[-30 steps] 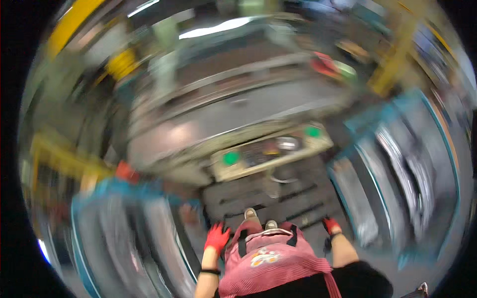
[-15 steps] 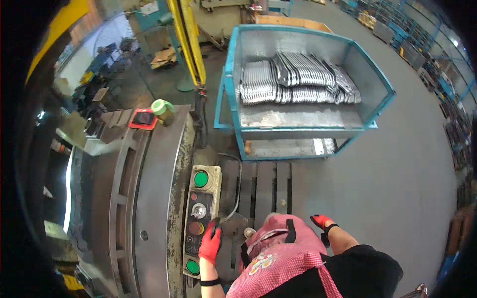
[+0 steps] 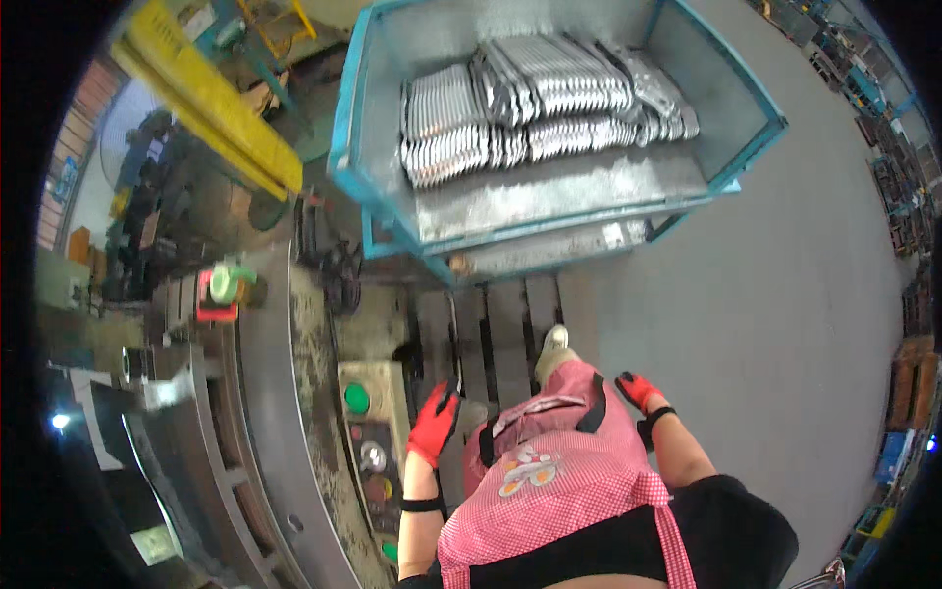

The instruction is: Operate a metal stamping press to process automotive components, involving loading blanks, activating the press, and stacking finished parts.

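Observation:
My left hand, in a red and dark work glove, hangs beside a control box with green buttons and a silver knob. It holds nothing, and its fingers point forward, loosely apart. On the other side of my pink checked apron, my right hand wears a similar red glove. That one hangs free, with its visible fingers extended and nothing in them. Ahead stands a blue-framed metal cart. Inside it lie stacked rows of ridged, shiny metal parts, out of reach of both hands.
Along my left runs a worn metal machine bed with a red-framed device and a green-lidded container on it. A yellow post stands beyond. Slatted boards lie underfoot, next to grey floor.
My view has turned and come nearer the cart. My left hand has moved off the control box edge. A shoe has come into view on the boards; my right hand still hangs at my side.

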`<move>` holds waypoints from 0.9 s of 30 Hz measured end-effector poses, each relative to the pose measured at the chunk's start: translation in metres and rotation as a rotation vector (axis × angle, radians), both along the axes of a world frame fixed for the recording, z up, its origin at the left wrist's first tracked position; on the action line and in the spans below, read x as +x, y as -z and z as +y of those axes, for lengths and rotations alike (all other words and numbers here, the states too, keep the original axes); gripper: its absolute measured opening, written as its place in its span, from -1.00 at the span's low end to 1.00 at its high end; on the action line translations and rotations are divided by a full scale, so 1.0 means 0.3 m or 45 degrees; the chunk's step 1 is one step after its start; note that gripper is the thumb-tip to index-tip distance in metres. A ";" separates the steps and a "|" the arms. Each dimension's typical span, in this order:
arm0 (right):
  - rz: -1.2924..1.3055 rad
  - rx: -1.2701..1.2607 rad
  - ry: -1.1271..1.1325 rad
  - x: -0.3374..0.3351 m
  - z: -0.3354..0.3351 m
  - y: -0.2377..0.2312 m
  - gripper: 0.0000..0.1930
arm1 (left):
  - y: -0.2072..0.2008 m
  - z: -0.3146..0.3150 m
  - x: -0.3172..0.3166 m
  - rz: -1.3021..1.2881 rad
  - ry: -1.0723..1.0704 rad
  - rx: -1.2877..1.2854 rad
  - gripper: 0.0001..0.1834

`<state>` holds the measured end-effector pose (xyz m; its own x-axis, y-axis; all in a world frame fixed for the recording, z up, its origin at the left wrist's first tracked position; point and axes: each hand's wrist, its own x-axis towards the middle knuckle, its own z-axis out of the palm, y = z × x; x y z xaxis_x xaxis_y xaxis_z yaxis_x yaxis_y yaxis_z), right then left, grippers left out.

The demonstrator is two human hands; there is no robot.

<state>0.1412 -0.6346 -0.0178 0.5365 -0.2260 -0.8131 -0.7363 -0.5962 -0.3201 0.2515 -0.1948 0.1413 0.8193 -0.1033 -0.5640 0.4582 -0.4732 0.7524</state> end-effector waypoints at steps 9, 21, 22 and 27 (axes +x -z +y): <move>-0.429 0.154 0.017 0.709 -0.178 -0.283 -0.44 | -0.096 -0.396 0.525 -0.055 0.242 0.055 -0.49; -0.882 1.104 0.791 1.678 -0.110 -0.284 -0.47 | -0.008 -0.621 1.442 -0.282 0.372 -0.132 -0.49; -0.867 1.157 0.867 1.728 -0.114 -0.265 -0.47 | 0.022 -0.648 1.524 -0.294 0.369 -0.232 -0.49; -0.712 1.347 1.510 2.024 -0.117 -0.234 -0.51 | 0.074 -0.836 1.864 -0.275 0.226 -0.436 -0.50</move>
<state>0.7484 -0.6696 0.0523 0.7375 -0.2059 -0.6432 -0.2548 0.7971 -0.5474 0.8107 -0.4456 0.1191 0.8673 -0.4044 -0.2903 0.2072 -0.2370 0.9491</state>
